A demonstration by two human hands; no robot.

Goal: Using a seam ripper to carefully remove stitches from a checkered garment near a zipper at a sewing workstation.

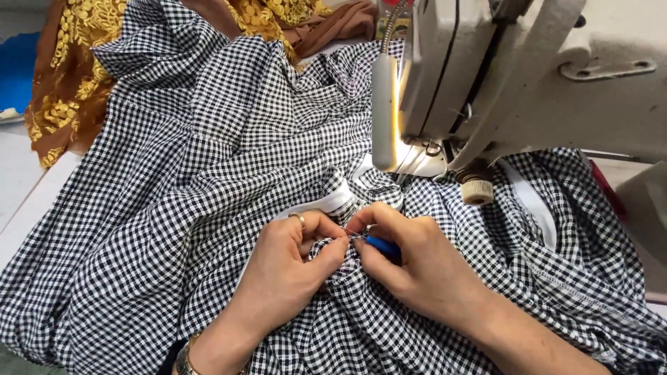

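Observation:
A large black-and-white checked fabric [180, 180] lies bunched over the table. My left hand [292, 267], with a ring on one finger, pinches a fold of this fabric near a white elastic band [332, 203]. My right hand [417, 264] grips a small blue-handled tool [383, 247], its metal tip touching the fabric just where my left fingers pinch. Both hands meet at the centre, in front of the sewing machine.
A white sewing machine [556, 76] with a lit tube lamp [383, 111] stands at the upper right. Brown cloth with gold embroidery [69, 83] is piled at the back left. A strip of white table edge [28, 201] shows at the left.

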